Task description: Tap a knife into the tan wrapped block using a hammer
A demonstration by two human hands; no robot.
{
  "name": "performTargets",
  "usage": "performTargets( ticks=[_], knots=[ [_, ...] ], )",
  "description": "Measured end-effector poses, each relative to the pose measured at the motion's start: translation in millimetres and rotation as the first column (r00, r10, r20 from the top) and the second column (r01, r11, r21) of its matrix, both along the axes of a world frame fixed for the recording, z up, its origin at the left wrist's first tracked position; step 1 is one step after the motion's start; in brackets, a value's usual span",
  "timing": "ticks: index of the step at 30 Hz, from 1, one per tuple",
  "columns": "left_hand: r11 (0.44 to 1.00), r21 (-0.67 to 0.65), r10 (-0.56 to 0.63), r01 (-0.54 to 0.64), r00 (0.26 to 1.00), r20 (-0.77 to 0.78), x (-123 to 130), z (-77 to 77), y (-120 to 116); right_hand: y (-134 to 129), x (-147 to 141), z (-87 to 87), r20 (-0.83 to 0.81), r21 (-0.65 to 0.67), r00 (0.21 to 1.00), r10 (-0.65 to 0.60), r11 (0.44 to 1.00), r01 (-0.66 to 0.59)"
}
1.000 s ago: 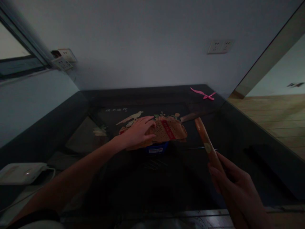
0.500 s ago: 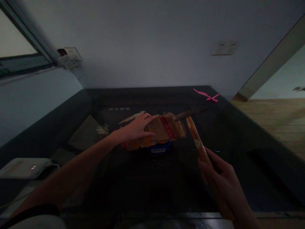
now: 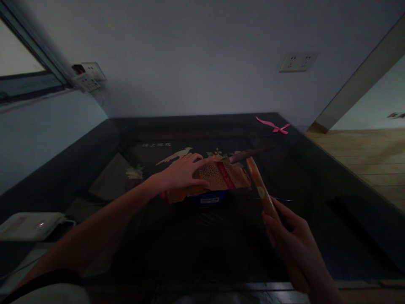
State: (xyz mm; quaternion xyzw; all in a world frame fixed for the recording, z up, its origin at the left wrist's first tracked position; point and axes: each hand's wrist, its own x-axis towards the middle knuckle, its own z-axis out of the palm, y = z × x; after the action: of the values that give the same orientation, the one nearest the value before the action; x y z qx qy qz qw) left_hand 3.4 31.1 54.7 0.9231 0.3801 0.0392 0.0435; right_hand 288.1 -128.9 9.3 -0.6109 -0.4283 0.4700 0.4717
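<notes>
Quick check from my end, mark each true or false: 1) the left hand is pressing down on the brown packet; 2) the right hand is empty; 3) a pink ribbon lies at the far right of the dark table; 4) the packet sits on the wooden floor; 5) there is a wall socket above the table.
1) True: the left hand lies flat on the brown packet.
2) False: the right hand grips an orange-brown stick-shaped thing whose far tip reaches the packet's right end.
3) True: the pink ribbon lies near the far right corner of the dark table.
4) False: the packet rests on the table, over something blue.
5) True: a wall socket is on the back wall.
</notes>
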Motion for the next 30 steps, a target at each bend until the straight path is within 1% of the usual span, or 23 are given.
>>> performTargets(
  ticks=[3,5,7,11,14,18,22,26,30],
  knots=[
    [0.999,-0.042,-0.031,0.033,0.998,0.059,-7,-2.3,-11,2,3,1.6,0.001,0.008,1.0,-0.014,1.0,0.014],
    [0.996,-0.072,-0.043,0.047,0.998,0.053,-9,-3.8,-17,6,5,1.3,0.027,0.031,1.0,-0.015,0.999,0.014],
    [0.995,-0.092,-0.028,0.03,0.999,0.033,-9,-4.6,-21,13,7,0.3,0.063,0.083,0.998,-0.026,0.996,0.02],
    [0.994,-0.109,0.005,-0.001,0.999,0.036,-4,-3.3,-23,33,5,0.8,0.066,0.21,0.998,-0.008,0.978,-0.006],
    [0.996,-0.088,-0.012,0.019,0.997,0.08,1,-1.3,-20,46,0,5.1,0.078,0.258,0.997,-0.018,0.966,-0.003],
    [0.996,-0.066,-0.048,0.054,0.994,0.093,10,-2.3,-17,55,-4,8.5,0.084,0.258,0.996,-0.039,0.966,0.016],
    [0.994,-0.087,-0.06,0.064,0.997,0.052,16,-9.8,-16,54,-1,6.3,0.094,0.25,0.994,-0.056,0.968,0.031],
    [0.994,-0.096,-0.048,0.046,0.999,-0.017,14,-14.7,-18,50,2,4.1,0.093,0.248,0.993,-0.074,0.967,0.048],
    [0.996,-0.077,-0.06,0.053,0.994,-0.087,7,-12.7,-23,48,1,1.9,0.083,0.247,0.994,-0.074,0.968,0.051]
  ],
)
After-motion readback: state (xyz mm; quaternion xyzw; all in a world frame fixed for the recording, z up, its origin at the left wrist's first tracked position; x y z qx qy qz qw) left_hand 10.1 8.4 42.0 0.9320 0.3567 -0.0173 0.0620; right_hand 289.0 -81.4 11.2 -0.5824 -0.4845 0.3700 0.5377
